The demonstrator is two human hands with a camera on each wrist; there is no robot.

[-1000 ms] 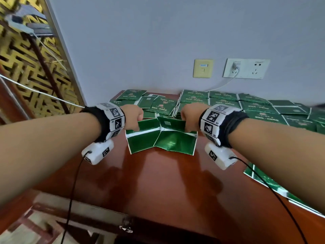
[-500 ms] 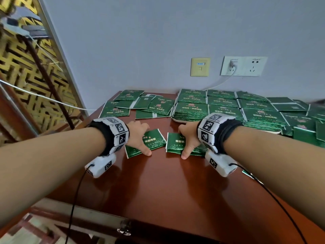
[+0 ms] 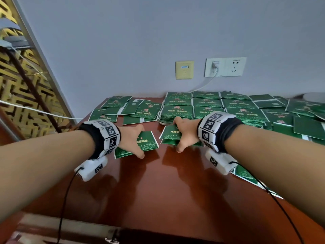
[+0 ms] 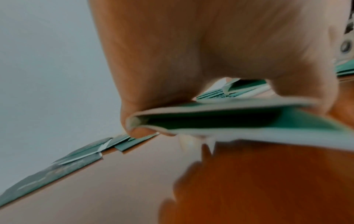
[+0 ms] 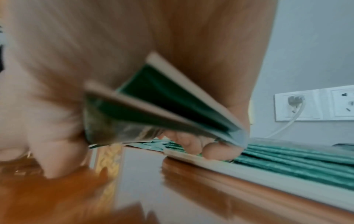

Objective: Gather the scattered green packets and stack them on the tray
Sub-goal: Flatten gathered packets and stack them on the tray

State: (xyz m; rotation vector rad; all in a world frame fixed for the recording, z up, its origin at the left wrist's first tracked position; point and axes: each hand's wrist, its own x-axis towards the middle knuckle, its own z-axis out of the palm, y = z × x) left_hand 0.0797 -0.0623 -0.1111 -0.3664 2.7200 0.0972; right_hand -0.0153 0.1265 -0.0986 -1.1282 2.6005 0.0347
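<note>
Left hand point(image 3: 131, 140) clamped on packets point(image 3: 146, 143), right hand point(image 3: 186, 133) clamped on another bunch point(image 3: 169, 136), low over desk point(image 3: 158, 182), tray point(image 3: 162, 122) just behind.

Green packets point(image 3: 146, 141), gripped, seemingly two small bundles; tray point(image 3: 162, 122) stacked.

The table point(image 3: 158, 187) was polished red-brown wood, glossy enough to mirror the arms. On the table, the packets point(image 3: 177, 111) looked like shiny foil-like paper. Behind it, the wall point(image 3: 140, 41) was matt, the socket point(image 3: 225, 66) smooth plastic.
</note>
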